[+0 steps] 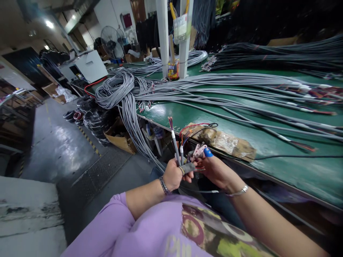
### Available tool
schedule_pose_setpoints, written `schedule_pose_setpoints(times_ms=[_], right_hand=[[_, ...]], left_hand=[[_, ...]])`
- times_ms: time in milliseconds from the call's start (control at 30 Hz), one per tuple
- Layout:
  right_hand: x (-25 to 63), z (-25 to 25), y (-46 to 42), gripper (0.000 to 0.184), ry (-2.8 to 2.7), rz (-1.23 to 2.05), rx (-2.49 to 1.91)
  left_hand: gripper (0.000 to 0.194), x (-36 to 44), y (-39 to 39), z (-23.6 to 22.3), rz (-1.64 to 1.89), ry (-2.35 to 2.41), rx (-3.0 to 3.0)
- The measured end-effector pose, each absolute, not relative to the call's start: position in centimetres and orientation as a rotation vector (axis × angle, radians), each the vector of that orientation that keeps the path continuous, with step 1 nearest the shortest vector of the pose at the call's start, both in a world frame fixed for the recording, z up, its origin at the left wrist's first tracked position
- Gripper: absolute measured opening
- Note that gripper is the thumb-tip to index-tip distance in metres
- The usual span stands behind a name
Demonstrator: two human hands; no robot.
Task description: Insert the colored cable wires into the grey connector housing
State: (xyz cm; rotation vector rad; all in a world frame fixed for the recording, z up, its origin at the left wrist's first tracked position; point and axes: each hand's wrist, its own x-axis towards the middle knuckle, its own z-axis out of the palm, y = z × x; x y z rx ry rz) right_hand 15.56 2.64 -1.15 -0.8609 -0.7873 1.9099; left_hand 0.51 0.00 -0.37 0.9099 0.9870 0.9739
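Note:
My left hand is closed round two grey cable ends that stand upright, each with coloured stripped wires at its tip. A grey sleeve covers one finger of that hand. My right hand, with a blue cap on one fingertip, pinches thin coloured wires right beside the cables. Both hands sit close together just in front of the green table's near edge.
Long bundles of grey cables cover the green table, with a coil hanging off its left end. A worn cardboard piece lies at the near edge. White posts stand at the back. Boxes and black coils sit on the floor.

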Motion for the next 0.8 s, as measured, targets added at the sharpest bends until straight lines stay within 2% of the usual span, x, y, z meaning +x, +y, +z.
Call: schedule_pose_setpoints(times_ms=[167,467,667,800], right_hand=[[15.7,-1.2,1.5,0.029,-0.934,1.792,-0.976],[15.1,-1.5,1.0,0.022,-0.933,1.591,-1.06],[16.2,-2.4,1.7,0.018,-0.721,1.8,-0.902],[16.9,-2.8,3.1,0.03,-0.537,1.886,-0.887]], left_hand=[[0.045,0.5,-0.1,-0.4,0.957,1.046,0.968],[0.04,0.6,-0.2,-1.1,1.094,1.067,0.884],[0.042,0.5,-0.1,-0.4,1.099,1.046,0.835],[0.042,0.7,0.2,0.2,1.07,0.976,0.786]])
